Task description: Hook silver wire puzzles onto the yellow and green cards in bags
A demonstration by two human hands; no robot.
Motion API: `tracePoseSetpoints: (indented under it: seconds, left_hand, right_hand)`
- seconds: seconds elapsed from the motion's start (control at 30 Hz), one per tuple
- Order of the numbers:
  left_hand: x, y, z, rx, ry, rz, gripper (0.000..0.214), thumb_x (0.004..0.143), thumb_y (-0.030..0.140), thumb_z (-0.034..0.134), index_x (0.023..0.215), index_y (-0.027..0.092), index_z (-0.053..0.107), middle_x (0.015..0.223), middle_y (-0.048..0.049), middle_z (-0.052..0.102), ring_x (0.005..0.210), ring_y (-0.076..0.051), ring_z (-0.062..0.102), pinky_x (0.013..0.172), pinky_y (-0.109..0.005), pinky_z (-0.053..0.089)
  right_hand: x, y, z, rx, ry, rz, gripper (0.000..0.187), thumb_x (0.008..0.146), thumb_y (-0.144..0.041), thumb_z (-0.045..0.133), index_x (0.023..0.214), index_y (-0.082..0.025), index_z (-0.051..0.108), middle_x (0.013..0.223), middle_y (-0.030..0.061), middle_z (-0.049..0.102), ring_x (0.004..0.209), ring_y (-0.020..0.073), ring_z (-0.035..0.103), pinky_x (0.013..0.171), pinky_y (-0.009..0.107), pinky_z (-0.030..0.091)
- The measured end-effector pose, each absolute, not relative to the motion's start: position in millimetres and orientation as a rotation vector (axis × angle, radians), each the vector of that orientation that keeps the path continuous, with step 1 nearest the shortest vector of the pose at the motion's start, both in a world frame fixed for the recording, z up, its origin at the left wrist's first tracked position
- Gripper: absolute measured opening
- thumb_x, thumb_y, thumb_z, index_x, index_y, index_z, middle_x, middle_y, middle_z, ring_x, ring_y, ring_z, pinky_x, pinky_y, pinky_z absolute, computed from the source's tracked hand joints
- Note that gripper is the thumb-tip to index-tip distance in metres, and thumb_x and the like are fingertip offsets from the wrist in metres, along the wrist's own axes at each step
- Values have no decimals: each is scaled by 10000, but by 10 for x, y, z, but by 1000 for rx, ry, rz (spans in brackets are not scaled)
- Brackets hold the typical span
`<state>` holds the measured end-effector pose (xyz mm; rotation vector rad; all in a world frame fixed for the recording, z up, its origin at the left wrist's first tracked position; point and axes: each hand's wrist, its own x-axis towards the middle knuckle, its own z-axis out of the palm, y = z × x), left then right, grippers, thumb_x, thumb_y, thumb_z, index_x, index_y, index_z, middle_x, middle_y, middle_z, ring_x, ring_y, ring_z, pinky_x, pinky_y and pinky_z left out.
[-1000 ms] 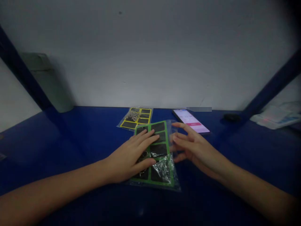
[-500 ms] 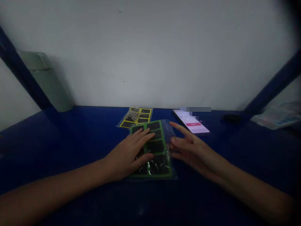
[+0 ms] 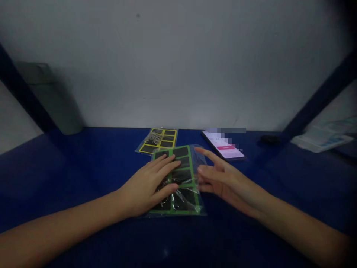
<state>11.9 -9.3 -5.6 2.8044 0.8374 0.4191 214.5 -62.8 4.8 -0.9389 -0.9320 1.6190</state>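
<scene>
A clear plastic bag (image 3: 182,176) holding a green-bordered sheet of black rectangles lies on the blue table. Shiny small pieces or creases show near its lower part; I cannot tell which. My left hand (image 3: 147,182) rests flat on the bag's left half, fingers spread. At the bag's clear right margin is my right hand (image 3: 220,175), its index finger stretched out and apart from the thumb. The lower fingers are partly bent and partly hidden. Behind lies a second bag (image 3: 169,144), with a yellow-bordered sheet and small metal pieces in it.
A phone (image 3: 225,147) with a lit screen lies behind my right hand. A grey-green bottle (image 3: 60,100) stands at the far left. Toward the right are a small dark object (image 3: 269,139) and a clear plastic container (image 3: 320,139). A wall (image 3: 173,74) closes off the back.
The whole view has shifted slightly. Both hands keep nearly the same pose on and beside the green-bordered bag.
</scene>
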Motion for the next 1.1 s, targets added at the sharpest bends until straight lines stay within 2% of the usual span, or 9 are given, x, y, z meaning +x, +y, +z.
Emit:
tracePoseSetpoints:
  seconds: [0.23, 0.5, 0.67, 0.8, 0.9, 1.1]
  left_hand:
    - [130, -82, -79, 2799, 943, 397, 473, 877, 441, 310, 1298, 229, 271, 1381, -40, 250, 1271, -229, 191, 1014, -431, 242]
    - [120, -69, -80, 2793, 940, 372, 500, 855, 478, 339, 1280, 216, 306, 1381, -59, 248, 1272, -244, 184, 1009, -441, 243]
    - [122, -69, -88, 2765, 950, 407, 484, 862, 464, 334, 1275, 211, 315, 1376, -64, 257, 1270, -237, 192, 1011, -433, 244]
    - [130, -73, -91, 2761, 955, 397, 459, 872, 453, 314, 1270, 224, 318, 1375, -55, 262, 1272, -240, 185, 1010, -455, 233]
    - [129, -77, -81, 2776, 926, 369, 437, 877, 441, 311, 1267, 243, 320, 1363, -39, 290, 1272, -243, 181, 1006, -480, 227]
    - [131, -83, -54, 2792, 877, 366, 413, 881, 421, 316, 1250, 237, 334, 1369, -37, 276, 1275, -236, 173, 1009, -470, 231]
  right_hand:
    - [2150, -666, 45, -1031, -960, 1498, 828, 673, -231, 662, 1323, -259, 151, 688, -30, 590, 691, 134, 596, 744, 346, 485]
    - [2197, -630, 52, -1026, -832, 1525, 761, 646, -187, 671, 1284, -263, 263, 700, -28, 573, 745, 182, 623, 703, 333, 509]
    - [2185, -599, 40, -1006, -787, 1521, 792, 630, -151, 670, 1286, -248, 239, 688, -44, 560, 741, 168, 622, 724, 318, 504]
    - [2162, -566, -36, -1026, -853, 1483, 839, 602, -108, 675, 1286, -247, 208, 837, -4, 569, 716, 135, 599, 679, 288, 506]
    - [2159, -533, -87, -1042, -994, 1390, 869, 603, -123, 671, 1289, -292, 165, 983, 23, 530, 695, 119, 590, 627, 275, 502]
    - [2202, -497, -114, -931, -1149, 1400, 891, 607, -92, 639, 1295, -336, 129, 1082, 20, 484, 727, 108, 591, 642, 248, 473]
